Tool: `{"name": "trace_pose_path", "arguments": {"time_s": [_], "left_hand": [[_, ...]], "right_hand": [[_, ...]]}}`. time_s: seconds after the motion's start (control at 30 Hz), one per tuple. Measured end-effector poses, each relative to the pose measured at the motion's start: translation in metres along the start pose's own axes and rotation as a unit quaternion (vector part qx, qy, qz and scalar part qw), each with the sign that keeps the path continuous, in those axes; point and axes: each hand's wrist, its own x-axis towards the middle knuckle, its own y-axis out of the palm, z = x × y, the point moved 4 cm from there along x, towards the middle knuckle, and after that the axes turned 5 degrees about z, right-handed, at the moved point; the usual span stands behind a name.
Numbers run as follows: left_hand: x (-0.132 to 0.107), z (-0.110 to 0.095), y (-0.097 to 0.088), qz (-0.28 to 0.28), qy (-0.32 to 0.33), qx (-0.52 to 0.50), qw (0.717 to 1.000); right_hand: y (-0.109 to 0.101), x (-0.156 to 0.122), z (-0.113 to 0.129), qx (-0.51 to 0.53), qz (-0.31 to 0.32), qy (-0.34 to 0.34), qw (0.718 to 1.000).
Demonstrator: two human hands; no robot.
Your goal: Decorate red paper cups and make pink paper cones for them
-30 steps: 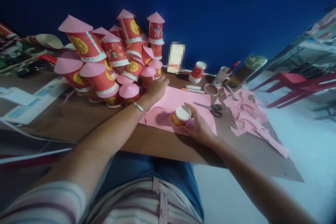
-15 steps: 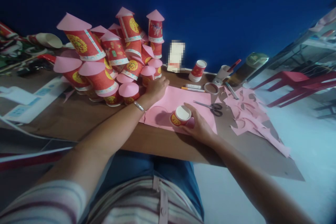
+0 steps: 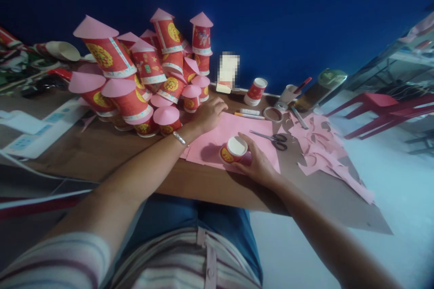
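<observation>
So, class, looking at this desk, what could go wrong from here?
The left hand is close beside the leaning stack of cone-topped cups; a knock might topple some.

The scissors lie near the right hand, which holds a cup; fingers could catch the points.

Pink offcuts reach the desk's side edge and might slip off.

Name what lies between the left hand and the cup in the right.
In the head view, pink paper lies between the left hand and the cup.
</observation>
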Motion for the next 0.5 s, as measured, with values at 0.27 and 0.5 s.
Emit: {"name": "trace_pose_path", "arguments": {"time_s": [0.27,0.5], "left_hand": [[0.005,-0.018,-0.005,0.021,0.011,-0.226,0.974],[0.005,-0.031,-0.005,0.079,0.019,-0.261,0.962]], "right_hand": [[0.000,0.001,-0.003,0.012,0.010,0.019,1.000],[0.003,0.002,-0.006,0.013,0.006,0.006,1.000]]}}
